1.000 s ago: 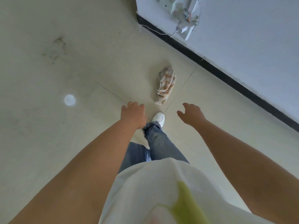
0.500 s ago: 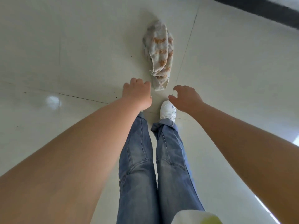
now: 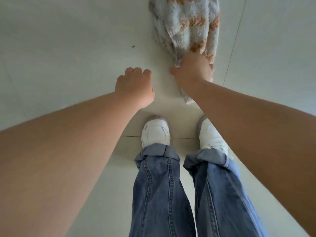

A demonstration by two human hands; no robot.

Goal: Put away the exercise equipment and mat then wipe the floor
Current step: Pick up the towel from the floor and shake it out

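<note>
Cloth (image 3: 188, 26), fluffy, pale blue-grey w/ orange-tan patches, is seen lying bunched on the floor (image 3: 68, 40), stretched from the top edge of the view down toward the feet. Its near end is covered by the right hand (image 3: 193, 69), which is laid on top of it w/ the back of the hand facing up; the thumb is seen at the cloth's left edge, and fabric is gathered under the palm. The fingers are hidden beneath the hand, so whether the grip is clamped on the cloth or only pressed on it can't be told for sure. A white fringe of cloth is visible under the right wrist.

Left hand (image 3: 135, 88) is held just beside the right, apart from the cloth, above bare floor; its fingers are curled loosely under and nothing is held in it.

Below the hands, two white shoes (image 3: 155, 132) are planted on the pale tiles, approx. on a grout line, w/ cuffed blue jeans (image 3: 160, 194) above them. A thin grout line is seen running up the floor to the right of the cloth. A small dark speck (image 3: 133, 47) is noted on the tile left of the cloth, well apart from it
</note>
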